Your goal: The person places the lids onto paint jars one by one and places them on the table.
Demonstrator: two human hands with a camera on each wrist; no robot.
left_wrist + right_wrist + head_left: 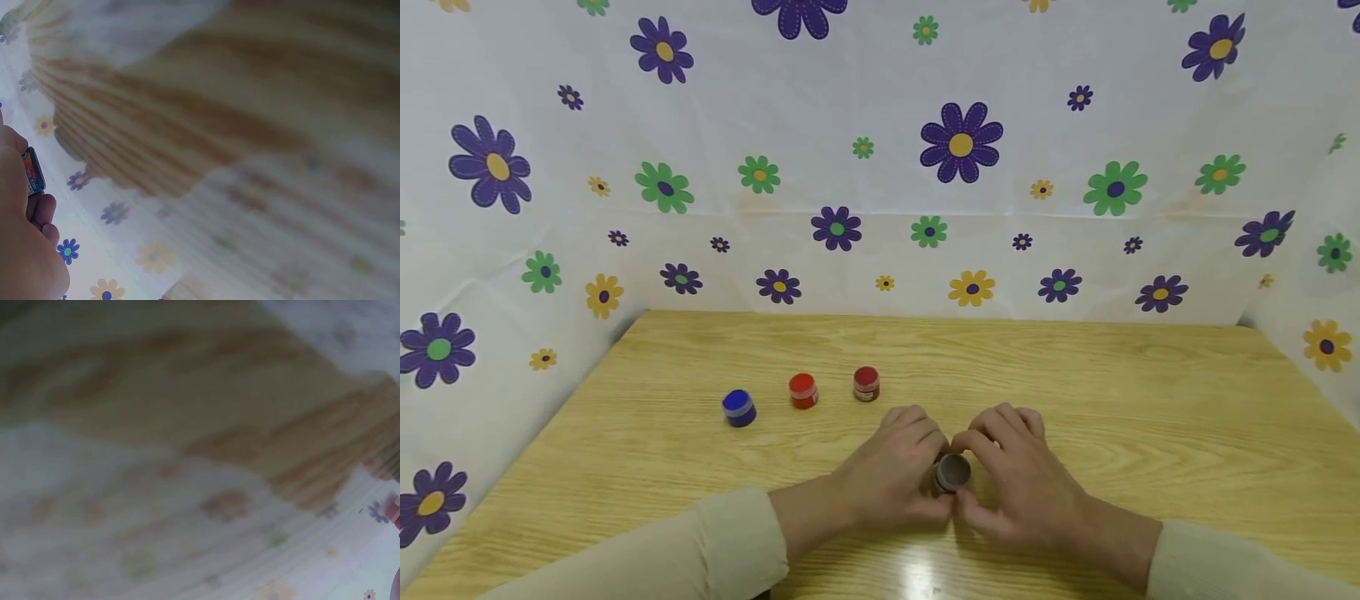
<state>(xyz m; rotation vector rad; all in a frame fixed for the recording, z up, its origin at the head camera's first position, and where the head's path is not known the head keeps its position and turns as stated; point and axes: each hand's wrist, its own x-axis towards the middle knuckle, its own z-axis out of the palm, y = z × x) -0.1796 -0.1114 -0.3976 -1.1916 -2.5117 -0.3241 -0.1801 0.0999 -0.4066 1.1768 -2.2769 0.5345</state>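
Both hands meet low over the bench [1150,400], near its front edge. The left hand [891,467] and right hand [1022,479] each curl their fingers round a small jar [952,472], tipped on its side, its round end facing the camera, its axis running front-to-back.

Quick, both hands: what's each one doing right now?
Left hand: fingers curled round the small brown-capped jar.
Right hand: pinching the same jar.
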